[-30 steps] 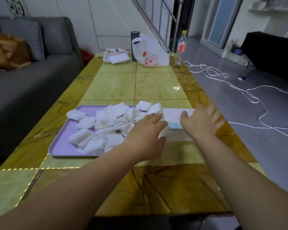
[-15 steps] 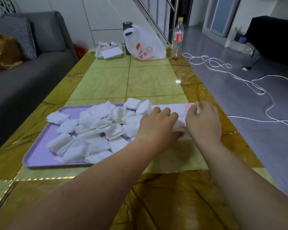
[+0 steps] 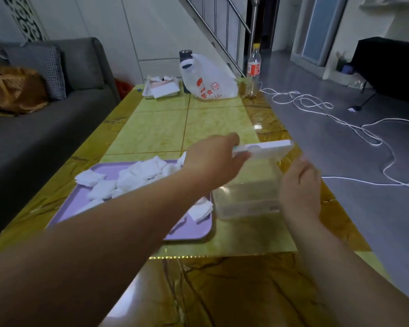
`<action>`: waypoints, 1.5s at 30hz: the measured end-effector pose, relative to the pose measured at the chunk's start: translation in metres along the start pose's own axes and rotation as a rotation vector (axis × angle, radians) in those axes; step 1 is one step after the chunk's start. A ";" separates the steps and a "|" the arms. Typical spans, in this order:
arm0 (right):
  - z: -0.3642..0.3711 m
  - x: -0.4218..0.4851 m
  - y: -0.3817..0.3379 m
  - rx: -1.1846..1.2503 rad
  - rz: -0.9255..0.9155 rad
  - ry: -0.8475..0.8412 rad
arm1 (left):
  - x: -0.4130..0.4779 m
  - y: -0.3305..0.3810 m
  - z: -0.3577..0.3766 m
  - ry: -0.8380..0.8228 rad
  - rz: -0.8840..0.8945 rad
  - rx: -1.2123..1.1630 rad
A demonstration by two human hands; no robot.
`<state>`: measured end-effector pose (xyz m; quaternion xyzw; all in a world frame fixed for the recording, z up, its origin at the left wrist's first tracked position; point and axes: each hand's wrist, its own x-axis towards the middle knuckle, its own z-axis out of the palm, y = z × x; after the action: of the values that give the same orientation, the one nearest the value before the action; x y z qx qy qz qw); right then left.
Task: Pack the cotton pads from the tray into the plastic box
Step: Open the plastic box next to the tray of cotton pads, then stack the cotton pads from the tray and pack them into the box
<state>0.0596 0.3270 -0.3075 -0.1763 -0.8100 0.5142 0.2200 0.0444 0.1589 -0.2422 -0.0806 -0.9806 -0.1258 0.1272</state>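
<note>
Left hand [image 3: 213, 159] grips lid [image 3: 267, 148] above plastic box [image 3: 246, 197]; tray [image 3: 137, 223] beside.

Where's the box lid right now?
In the head view the lid is off and in the air, pinched by the left hand above the open plastic box, right of the purple tray.

Two hands in view: left hand [image 3: 213, 159], right hand [image 3: 299, 185]. One lilac tray [image 3: 194, 230]. Cotton pads [image 3: 137, 173] on it: a loose heap, well over ten, overlapping and partly hidden by the arm, exact count not readable. One clear plastic box [image 3: 246, 199]. One white lid [image 3: 265, 148]. One white plastic bag [image 3: 210, 79]. One bottle [image 3: 254, 67]. One dark cup [image 3: 184, 55]. One small white tray [image 3: 162, 89]. One sofa [image 3: 33, 128], two cushions on it.
</note>
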 end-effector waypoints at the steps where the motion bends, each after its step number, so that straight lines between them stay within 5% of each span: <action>1: 0.003 -0.002 0.001 -0.113 -0.108 0.007 | 0.008 -0.004 -0.002 0.028 -0.062 -0.095; 5: 0.028 -0.021 -0.011 -0.450 -0.568 -0.319 | 0.032 -0.022 0.007 0.056 -0.282 -0.527; 8: 0.046 -0.030 -0.016 -0.591 -0.549 -0.587 | 0.033 -0.036 0.019 0.013 -0.380 -0.629; 21: 0.061 -0.017 -0.025 -0.744 -0.350 -0.530 | -0.036 -0.105 0.045 -0.126 -0.021 -0.154; 31: 0.070 -0.025 -0.031 -0.756 -0.453 -0.498 | 0.012 -0.098 0.054 -0.548 -0.013 0.207; 38: 0.076 -0.053 -0.045 -0.266 -0.642 -0.510 | -0.017 -0.098 0.047 -0.467 0.075 0.160; 45: 0.065 -0.079 -0.054 -0.138 -0.200 -0.797 | -0.081 -0.124 0.043 -0.196 0.248 -0.050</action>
<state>0.0874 0.2150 -0.2962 0.1016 -0.8775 0.4627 -0.0743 0.0880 0.0416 -0.3320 -0.2161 -0.9674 -0.1248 0.0432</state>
